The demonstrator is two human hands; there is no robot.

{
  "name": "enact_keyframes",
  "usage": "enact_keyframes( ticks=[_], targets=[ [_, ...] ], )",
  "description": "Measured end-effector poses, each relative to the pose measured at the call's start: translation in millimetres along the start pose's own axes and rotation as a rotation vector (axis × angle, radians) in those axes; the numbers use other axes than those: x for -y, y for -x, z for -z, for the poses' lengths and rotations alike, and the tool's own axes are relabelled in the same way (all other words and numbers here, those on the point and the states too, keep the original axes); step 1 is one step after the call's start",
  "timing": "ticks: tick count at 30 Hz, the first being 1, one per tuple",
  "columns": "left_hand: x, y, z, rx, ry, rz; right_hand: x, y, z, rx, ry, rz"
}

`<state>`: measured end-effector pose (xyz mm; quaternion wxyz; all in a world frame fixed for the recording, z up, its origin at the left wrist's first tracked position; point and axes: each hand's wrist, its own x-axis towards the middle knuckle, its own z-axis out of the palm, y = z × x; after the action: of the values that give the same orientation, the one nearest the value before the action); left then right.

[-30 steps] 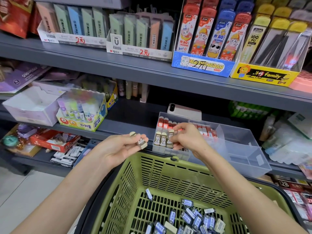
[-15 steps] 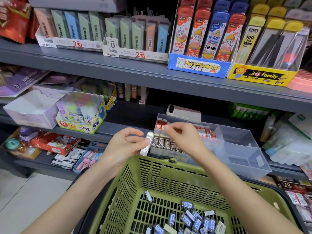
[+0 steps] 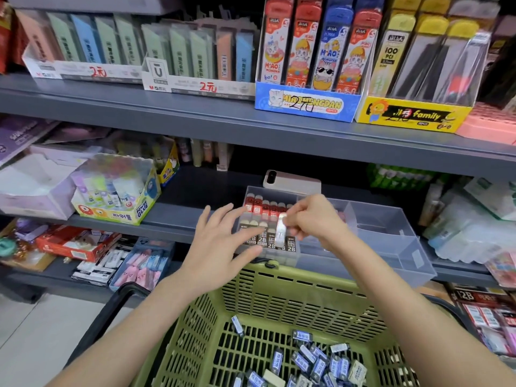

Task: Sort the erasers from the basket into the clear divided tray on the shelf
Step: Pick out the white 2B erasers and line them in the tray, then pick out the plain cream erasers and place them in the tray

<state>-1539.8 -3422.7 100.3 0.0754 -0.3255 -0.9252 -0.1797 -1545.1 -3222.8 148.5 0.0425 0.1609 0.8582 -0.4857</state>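
Observation:
The clear divided tray (image 3: 391, 233) sits on the middle shelf. Its left compartment holds a back row of red-sleeved erasers (image 3: 261, 205) and a front row of black 2B erasers (image 3: 269, 241). My right hand (image 3: 315, 219) pinches one whitish eraser (image 3: 280, 230) upright over the front row. My left hand (image 3: 220, 244) hovers with spread fingers just left of the tray and holds nothing. The green basket (image 3: 293, 289) below has several blue-sleeved erasers (image 3: 315, 361) loose on its bottom.
A phone (image 3: 291, 182) lies behind the tray. A glue-stick box (image 3: 117, 191) stands on the shelf to the left. The tray's right compartments hold nothing visible. Display boxes line the top shelf (image 3: 251, 127). More stationery fills the lower shelves.
The eraser that my left hand held has passed to my right hand, which now holds it over the tray's front row. My left hand has opened and spread.

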Motion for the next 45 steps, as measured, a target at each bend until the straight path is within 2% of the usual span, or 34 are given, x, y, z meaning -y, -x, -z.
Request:
enact_keyframes(
  ticks=[2,6,11,13,16,18,21,25,28,32,35,38,41,42,45],
  targets=[
    [6,4,-4,0.077,-0.089,-0.005,-5,-2,-10,0.031,0.08,-0.034],
    [11,7,-7,0.112,-0.134,-0.025,-8,-8,-25,0.017,0.167,-0.034],
    [11,8,-8,0.084,-0.143,-0.015,-3,0,-31,-0.123,0.643,0.166],
    [9,14,-4,0.065,-0.141,0.017,-4,12,-26,-0.187,0.628,0.257],
    [8,33,5,0.032,-0.114,0.075,-16,44,-20,-0.274,0.349,0.46],
    [9,52,8,0.021,-0.101,0.103,-36,71,-25,-0.217,0.155,0.565],
    [7,85,11,0.07,-0.091,0.124,-89,102,-46,-0.051,0.211,0.561],
    [4,125,11,0.155,-0.102,0.119,-172,114,-70,0.281,0.599,0.177],
    [-4,143,9,0.132,-0.122,0.082,-218,125,-74,0.41,0.785,0.049],
    [-9,151,4,0.115,-0.127,0.033,-251,147,-76,0.409,0.88,0.099],
    [-9,150,1,0.096,-0.138,0.023,-255,154,-86,0.432,0.755,0.181],
    [-8,148,-1,0.079,-0.138,0.006,-246,160,-110,0.525,0.613,0.319],
    [-9,148,-1,0.063,-0.133,0.006,-244,163,-142,0.61,0.725,0.553],
    [-8,148,-1,0.059,-0.131,0.005,-244,161,-149,0.622,0.787,0.582],
    [-8,149,-1,0.051,-0.131,0.006,-237,150,-157,0.627,0.859,0.507]
  ],
)
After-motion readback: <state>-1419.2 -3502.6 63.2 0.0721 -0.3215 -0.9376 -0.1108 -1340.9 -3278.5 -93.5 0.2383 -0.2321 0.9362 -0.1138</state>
